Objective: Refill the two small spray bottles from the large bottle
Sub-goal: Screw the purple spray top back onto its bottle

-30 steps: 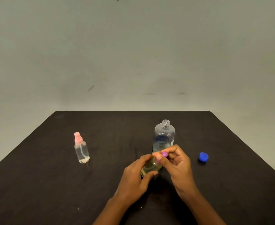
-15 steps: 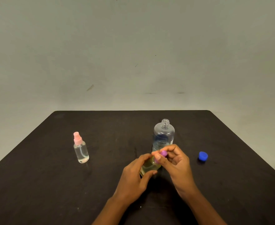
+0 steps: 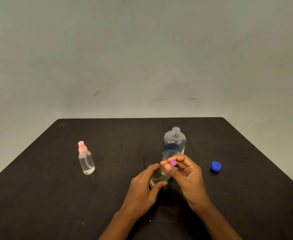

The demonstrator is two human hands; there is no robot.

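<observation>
The left hand (image 3: 142, 193) is covering much of the yellowish spray bottle (image 3: 159, 178), and the right hand (image 3: 189, 177) is masking most of its purple top (image 3: 172, 163). That hand is hiding the base of the large bottle (image 3: 174, 142), whose label print is showing too small to read. Both forearms (image 3: 121, 227) are running off the bottom edge.

Large bottle (image 3: 174, 144) stands just behind both hands; table (image 3: 38, 196) bare leftward.

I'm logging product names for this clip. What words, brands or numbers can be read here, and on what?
Large bottle, label: a blue patch and lines of small print, too blurred to read; nothing quotable.
Pink-topped spray bottle, purple-topped spray bottle, blue cap, table: no text visible.
</observation>
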